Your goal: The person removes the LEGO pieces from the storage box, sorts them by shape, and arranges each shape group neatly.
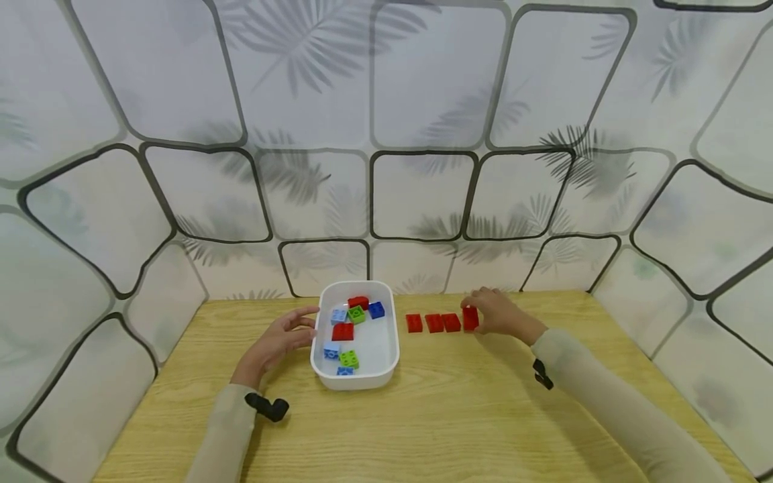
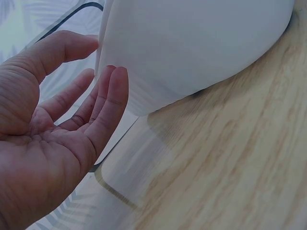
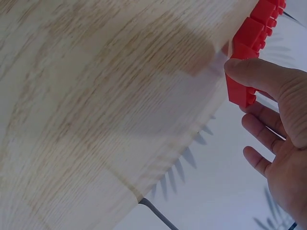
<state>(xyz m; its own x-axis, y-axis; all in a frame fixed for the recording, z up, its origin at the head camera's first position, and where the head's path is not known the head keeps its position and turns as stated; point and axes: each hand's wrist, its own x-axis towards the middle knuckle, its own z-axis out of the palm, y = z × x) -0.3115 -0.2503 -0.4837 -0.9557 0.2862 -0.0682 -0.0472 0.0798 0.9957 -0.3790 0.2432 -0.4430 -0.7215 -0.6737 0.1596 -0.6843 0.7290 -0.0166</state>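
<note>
Red plastic brick (image 1: 471,318) pinched between thumb and fingertips of the right hand (image 1: 498,314), nearly closed against its sides, with the other fingers loosely bent and separate in the right wrist view. Held at the right end of a row of three red bricks (image 1: 434,323), just beside the last one; cannot tell whether resting on the wooden table (image 1: 453,416). Longer side running away from the person, toward the patterned wall (image 1: 423,194), with studs facing the right edge of the right wrist view. Across from it, left hand (image 1: 280,342) with fingers apart and gently curved, well open, gripping nothing, tips at the left side of a white tray (image 1: 356,382); exact contact hard to confirm. Tray lengthwise from near to far, with loose red, green, light blue and dark blue bricks (image 1: 349,359) inside.
</note>
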